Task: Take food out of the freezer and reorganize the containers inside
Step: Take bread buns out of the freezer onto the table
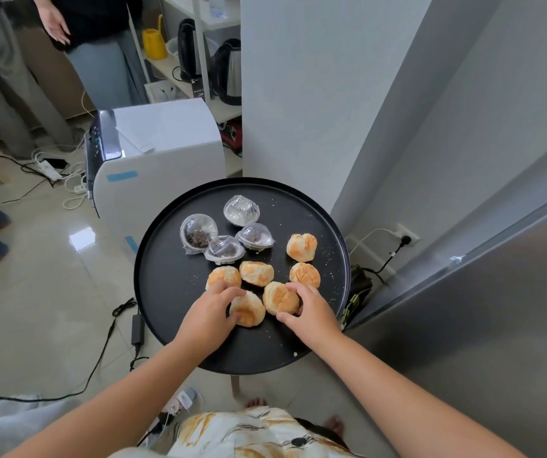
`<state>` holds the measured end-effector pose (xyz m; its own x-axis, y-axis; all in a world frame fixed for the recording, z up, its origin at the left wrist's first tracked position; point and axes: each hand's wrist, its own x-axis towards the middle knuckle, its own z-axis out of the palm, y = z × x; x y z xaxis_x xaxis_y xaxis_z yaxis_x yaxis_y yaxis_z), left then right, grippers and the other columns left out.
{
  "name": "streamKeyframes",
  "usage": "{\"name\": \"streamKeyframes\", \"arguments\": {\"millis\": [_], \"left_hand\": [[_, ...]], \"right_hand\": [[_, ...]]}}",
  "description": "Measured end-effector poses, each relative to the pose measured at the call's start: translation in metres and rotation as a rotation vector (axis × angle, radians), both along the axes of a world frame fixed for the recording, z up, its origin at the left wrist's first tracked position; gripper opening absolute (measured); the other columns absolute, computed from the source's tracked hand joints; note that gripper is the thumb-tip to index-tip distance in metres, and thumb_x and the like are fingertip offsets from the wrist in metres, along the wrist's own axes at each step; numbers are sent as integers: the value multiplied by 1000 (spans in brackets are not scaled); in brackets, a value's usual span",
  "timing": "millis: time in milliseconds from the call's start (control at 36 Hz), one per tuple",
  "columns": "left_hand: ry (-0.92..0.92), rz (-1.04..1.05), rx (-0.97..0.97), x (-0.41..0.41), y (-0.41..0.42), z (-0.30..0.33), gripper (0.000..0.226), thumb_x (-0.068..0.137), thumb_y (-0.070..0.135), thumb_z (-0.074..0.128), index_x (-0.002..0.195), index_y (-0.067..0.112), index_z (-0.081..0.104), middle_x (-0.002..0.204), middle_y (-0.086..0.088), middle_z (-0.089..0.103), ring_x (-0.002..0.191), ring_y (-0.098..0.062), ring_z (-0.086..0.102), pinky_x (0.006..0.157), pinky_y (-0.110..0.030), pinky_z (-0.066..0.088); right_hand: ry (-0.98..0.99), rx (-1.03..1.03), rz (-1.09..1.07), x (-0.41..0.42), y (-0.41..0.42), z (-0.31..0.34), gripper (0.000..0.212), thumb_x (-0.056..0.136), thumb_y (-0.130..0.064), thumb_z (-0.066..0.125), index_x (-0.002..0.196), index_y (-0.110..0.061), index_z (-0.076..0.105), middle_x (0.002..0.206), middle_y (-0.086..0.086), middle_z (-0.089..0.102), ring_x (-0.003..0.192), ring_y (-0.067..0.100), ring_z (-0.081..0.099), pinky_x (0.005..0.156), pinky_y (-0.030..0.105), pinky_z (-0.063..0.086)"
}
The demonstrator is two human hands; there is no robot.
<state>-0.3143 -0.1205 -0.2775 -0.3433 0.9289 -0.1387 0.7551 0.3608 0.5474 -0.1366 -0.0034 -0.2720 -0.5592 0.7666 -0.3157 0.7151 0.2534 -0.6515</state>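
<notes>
No lettering can be read for certain; the dark box (198, 90) under the kettles (229, 72) on the shelf carries pale print, too small to make out. At the left a white appliance (163, 150) stands on the tiled floor with strips of blue tape on its side. Beside it, a round black tray table (166, 292) holds everything else. On its left half sit three clear plastic domed cups (198, 234) with something dark inside, perhaps chocolate pieces, and just behind them a foil cup (241, 210), apparently empty. Six golden round buns (301, 247) lie loose on the tray's middle and right, with crumbs scattered around. The left hand (211, 314) curls its fingers around the nearest left bun (249, 310), thumb beneath and fingertips over its top. The right hand (311, 309) cups the neighbouring bun (280, 297) the same way, fingers closed onto it. At the far right stands the steel-grey freezer door (480, 309).
</notes>
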Motion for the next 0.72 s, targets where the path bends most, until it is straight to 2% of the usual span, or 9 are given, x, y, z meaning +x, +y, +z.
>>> {"name": "streamKeyframes", "arguments": {"millis": [83,194,417,722], "left_hand": [[-5,17,-1,-3,3,0,34,85,21,62,118,29,57,119,15,49,94,-7,54,76,-20,44],[-27,33,13,-6,9,-1,28,85,19,61,112,28,59,112,15,49,87,-7,53,73,-21,44],[-79,65,51,-10,19,-1,21,87,17,60,105,26,59,106,19,44,89,-8,56,76,-28,50],[-60,60,95,-7,14,0,20,86,16,60,104,26,60,106,18,46,88,-8,57,74,-29,51]], "right_hand": [[-20,21,5,-4,1,0,55,77,-37,69,127,-37,45,124,-13,48,95,13,53,81,30,46],[-55,59,-14,-9,2,2,56,78,-40,69,128,-37,45,126,-11,46,106,19,53,87,37,47],[-103,122,-55,-13,4,7,54,78,-42,69,126,-35,46,124,-7,44,107,20,52,86,37,48],[-84,99,-37,-7,0,6,56,79,-40,68,129,-32,43,128,-8,42,106,19,53,85,36,48]]}}
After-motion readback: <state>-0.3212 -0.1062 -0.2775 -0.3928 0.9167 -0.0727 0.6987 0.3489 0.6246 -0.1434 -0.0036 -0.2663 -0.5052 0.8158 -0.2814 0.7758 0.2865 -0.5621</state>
